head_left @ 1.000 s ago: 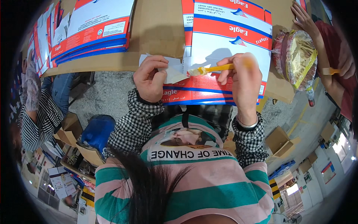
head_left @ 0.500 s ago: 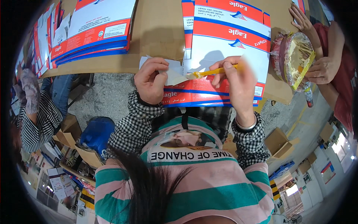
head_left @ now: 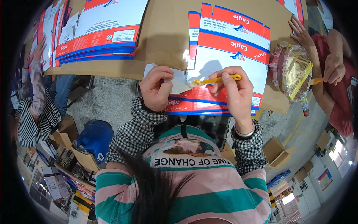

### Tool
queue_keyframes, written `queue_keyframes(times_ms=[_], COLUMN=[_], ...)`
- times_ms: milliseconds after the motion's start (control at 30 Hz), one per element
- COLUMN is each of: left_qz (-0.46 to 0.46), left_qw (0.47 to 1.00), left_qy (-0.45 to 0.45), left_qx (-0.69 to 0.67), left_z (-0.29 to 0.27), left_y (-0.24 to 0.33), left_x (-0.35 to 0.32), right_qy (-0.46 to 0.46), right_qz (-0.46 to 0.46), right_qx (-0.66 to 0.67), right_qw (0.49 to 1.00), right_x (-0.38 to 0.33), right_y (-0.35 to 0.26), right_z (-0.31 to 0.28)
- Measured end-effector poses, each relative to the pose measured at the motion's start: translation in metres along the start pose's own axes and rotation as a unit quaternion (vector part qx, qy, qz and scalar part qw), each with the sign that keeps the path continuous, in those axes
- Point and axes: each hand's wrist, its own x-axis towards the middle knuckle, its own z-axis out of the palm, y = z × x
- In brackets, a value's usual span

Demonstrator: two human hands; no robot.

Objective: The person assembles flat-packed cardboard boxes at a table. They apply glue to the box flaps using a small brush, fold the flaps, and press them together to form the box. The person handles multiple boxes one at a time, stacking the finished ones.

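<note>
My left hand (head_left: 157,88) is closed, its thumb and fingers pinching the white flap (head_left: 178,83) of a flattened carton. In my right hand (head_left: 236,95) is a yellow-handled brush (head_left: 214,80), pointing left. The pale bristles touch or hover just over the flap's right side; I cannot tell which. Beneath both hands lie flat red, white and blue cartons (head_left: 233,41), overlapping near the table's front edge.
A plastic-wrapped bowl of pale paste (head_left: 298,71) stands at the right table edge. Beside it a co-worker's hand (head_left: 333,69) grips another yellow brush. At the left lies a stack of flat cartons (head_left: 100,33), with another person's arm (head_left: 36,78) near it.
My brush stays by the flap, its handle now swung lower. At the right, the co-worker's hand has drawn back from the bowl's rim. The person at the left has reached up to the cartons.
</note>
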Motion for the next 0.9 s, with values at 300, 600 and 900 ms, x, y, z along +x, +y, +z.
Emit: queue_keyframes(times_ms=[300, 600, 900], left_qz=[-0.010, 0.000, -0.013], left_qw=[1.000, 1.000, 0.997], left_qy=[0.012, 0.013, 0.000], left_qx=[-0.005, 0.001, 0.075], left_z=[0.001, 0.002, 0.014], left_y=[0.000, -0.001, 0.015], left_x=[0.000, 0.000, 0.016], right_qy=[0.017, 0.015, 0.133], right_qz=[-0.017, -0.052, -0.178], right_qx=[-0.009, -0.028, 0.025], right_qw=[1.000, 0.998, 0.975], right_x=[0.012, 0.011, -0.010], right_y=[-0.002, -0.006, -0.042], right_z=[0.003, 0.002, -0.027])
